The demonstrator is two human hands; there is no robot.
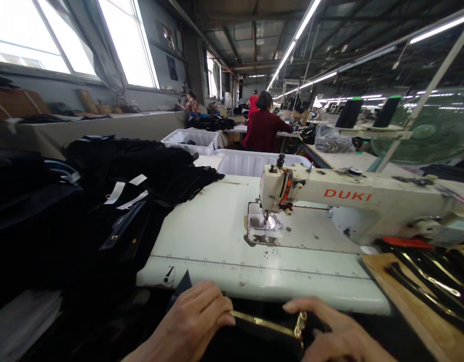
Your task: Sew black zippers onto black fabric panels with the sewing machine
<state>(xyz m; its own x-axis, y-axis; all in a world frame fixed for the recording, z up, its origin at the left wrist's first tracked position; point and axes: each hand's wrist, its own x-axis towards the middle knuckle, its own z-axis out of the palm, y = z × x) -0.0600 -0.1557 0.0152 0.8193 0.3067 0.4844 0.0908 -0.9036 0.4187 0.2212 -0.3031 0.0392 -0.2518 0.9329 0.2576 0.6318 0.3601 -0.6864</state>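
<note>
My left hand (196,319) is closed, thumb and fingers pinching one end of a gold-toothed zipper (262,322) on black tape. The zipper stretches fairly straight between my hands, just below the front edge of the sewing table (216,236). At its other end sits the gold zipper slider (300,324). My right hand (339,329) curls around that end, index finger above the slider and thumb below; its other fingers are hidden. Black fabric lies under both hands, with a dark pointed corner (184,284) sticking up behind the left one.
A sewing machine (326,193) stands on the table's right half. Black garment pieces (141,166) with white tags are heaped at left. More gold zippers (424,276) lie on a wooden board (382,269) at right. White bins (190,141) and a person in dark red (267,125) are beyond.
</note>
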